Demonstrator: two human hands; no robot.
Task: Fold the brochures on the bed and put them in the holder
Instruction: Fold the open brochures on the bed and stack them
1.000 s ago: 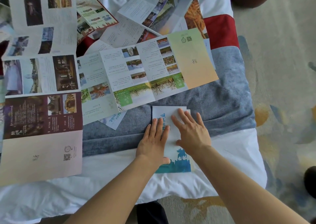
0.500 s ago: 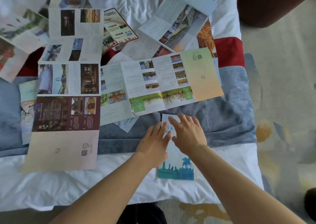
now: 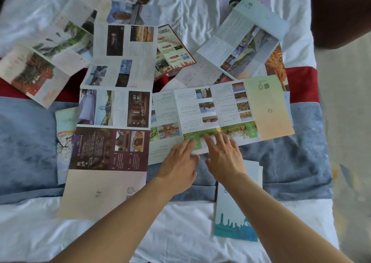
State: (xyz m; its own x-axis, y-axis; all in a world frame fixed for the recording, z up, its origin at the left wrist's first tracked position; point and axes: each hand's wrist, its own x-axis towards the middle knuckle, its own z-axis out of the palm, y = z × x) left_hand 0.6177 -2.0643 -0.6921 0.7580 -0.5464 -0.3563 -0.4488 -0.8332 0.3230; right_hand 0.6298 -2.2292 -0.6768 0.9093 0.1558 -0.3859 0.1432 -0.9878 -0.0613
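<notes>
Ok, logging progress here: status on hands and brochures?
Both hands, left and right, open on the unfolded green brochure's near edge. Folded blue brochure under right forearm. Holder not in view.

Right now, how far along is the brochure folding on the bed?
Early on. One folded brochure with a teal skyline lies near the bed's edge. Both hands, left hand and right hand, have their fingers on the near edge of the long green unfolded brochure. Many more lie open, like the maroon brochure. No holder is in view.
</notes>
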